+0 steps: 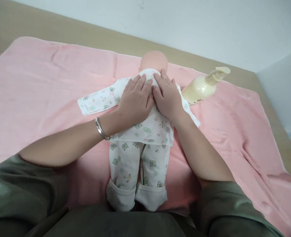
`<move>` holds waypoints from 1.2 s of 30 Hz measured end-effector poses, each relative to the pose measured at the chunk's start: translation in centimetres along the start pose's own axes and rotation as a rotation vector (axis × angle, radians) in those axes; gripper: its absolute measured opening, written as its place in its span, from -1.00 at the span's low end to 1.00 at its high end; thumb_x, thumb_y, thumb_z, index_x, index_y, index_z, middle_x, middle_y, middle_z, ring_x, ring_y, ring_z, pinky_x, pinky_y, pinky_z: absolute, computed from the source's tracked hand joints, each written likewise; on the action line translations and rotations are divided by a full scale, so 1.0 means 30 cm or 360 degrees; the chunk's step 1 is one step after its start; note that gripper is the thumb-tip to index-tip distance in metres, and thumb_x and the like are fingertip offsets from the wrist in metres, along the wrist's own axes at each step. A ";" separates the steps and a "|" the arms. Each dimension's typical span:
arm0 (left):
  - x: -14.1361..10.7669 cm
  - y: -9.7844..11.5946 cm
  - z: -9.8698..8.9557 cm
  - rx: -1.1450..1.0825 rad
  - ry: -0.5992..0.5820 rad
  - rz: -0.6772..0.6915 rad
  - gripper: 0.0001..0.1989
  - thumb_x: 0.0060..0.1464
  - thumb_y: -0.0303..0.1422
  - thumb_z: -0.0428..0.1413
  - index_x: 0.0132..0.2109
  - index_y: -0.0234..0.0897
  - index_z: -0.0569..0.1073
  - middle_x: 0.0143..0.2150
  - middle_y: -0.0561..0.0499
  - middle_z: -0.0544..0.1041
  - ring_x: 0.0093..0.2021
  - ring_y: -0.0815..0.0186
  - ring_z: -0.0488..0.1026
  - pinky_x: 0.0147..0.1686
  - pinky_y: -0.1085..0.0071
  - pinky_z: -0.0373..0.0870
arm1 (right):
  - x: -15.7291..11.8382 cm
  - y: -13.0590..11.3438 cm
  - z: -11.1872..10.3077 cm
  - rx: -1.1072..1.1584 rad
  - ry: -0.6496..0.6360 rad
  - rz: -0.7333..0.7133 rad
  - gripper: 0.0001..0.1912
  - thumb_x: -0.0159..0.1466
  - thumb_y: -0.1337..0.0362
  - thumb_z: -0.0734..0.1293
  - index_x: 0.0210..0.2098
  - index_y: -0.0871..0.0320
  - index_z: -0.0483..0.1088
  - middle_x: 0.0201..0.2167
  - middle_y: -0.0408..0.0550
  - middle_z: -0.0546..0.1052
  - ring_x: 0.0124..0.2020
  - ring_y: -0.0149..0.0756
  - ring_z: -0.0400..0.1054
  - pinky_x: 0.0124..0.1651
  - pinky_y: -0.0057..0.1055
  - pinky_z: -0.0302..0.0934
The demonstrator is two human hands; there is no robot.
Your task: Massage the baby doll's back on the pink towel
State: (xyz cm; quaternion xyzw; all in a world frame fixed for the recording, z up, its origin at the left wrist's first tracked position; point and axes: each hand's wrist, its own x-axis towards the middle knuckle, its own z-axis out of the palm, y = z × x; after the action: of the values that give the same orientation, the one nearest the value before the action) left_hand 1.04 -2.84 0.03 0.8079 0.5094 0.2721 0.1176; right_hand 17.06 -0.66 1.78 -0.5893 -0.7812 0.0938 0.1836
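A baby doll (154,60) lies face down on a pink blanket (61,85), its bare head toward the wall. It wears a white long-sleeved top (150,131) and matching trousers (125,161) printed with small green bears, the trouser cuffs turned up. My left hand (136,100) rests flat on the left side of the doll's upper back, fingers pointing toward the head. On the right side lies my right hand (167,97), its palm down and fingers extended over the shoulder area. Both thumbs come close together at the middle of the back. Neither hand grips anything.
A pale yellow pump bottle (201,87) stands on the blanket just right of the doll's right-hand sleeve. The blanket covers most of a wooden table (86,33), with a white wall (185,23) behind. Some wrinkles run across the blanket at the right.
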 end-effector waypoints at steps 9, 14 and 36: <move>0.082 -0.121 0.020 -0.0164 0.0081 0.0014 -0.49 0.33 -0.27 -0.13 0.33 -0.16 0.39 0.40 -0.07 0.45 0.42 0.07 0.35 0.51 0.02 0.25 | -0.071 -0.071 0.015 -0.0162 0.0150 -0.0005 -0.40 0.52 0.20 0.04 0.44 0.34 0.23 0.44 0.26 0.36 0.51 0.10 0.18 0.56 0.16 0.04; 0.085 -0.139 0.035 -0.0199 0.0130 0.0017 -0.48 0.32 -0.24 -0.15 0.31 -0.21 0.41 0.40 -0.14 0.44 0.42 0.03 0.35 0.50 0.03 0.24 | -0.097 -0.096 0.019 -0.0147 0.0097 -0.0001 -0.38 0.51 0.17 0.09 0.47 0.31 0.21 0.49 0.26 0.27 0.55 0.17 0.09 0.59 0.18 0.00; 0.077 -0.129 0.043 -0.0174 0.0188 -0.0001 -0.49 0.34 -0.18 -0.09 0.33 -0.15 0.42 0.39 -0.07 0.47 0.43 0.03 0.35 0.51 0.03 0.24 | -0.096 -0.092 0.017 -0.0064 0.0080 -0.0022 -0.36 0.50 0.18 0.07 0.48 0.33 0.19 0.51 0.24 0.23 0.57 0.16 0.05 0.59 0.22 -0.01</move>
State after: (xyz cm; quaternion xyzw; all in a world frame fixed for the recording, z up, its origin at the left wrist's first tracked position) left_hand -0.39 1.08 -2.10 0.7826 0.5002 0.3467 0.1311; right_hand 15.11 -4.16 1.81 -0.5896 -0.7821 0.0619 0.1921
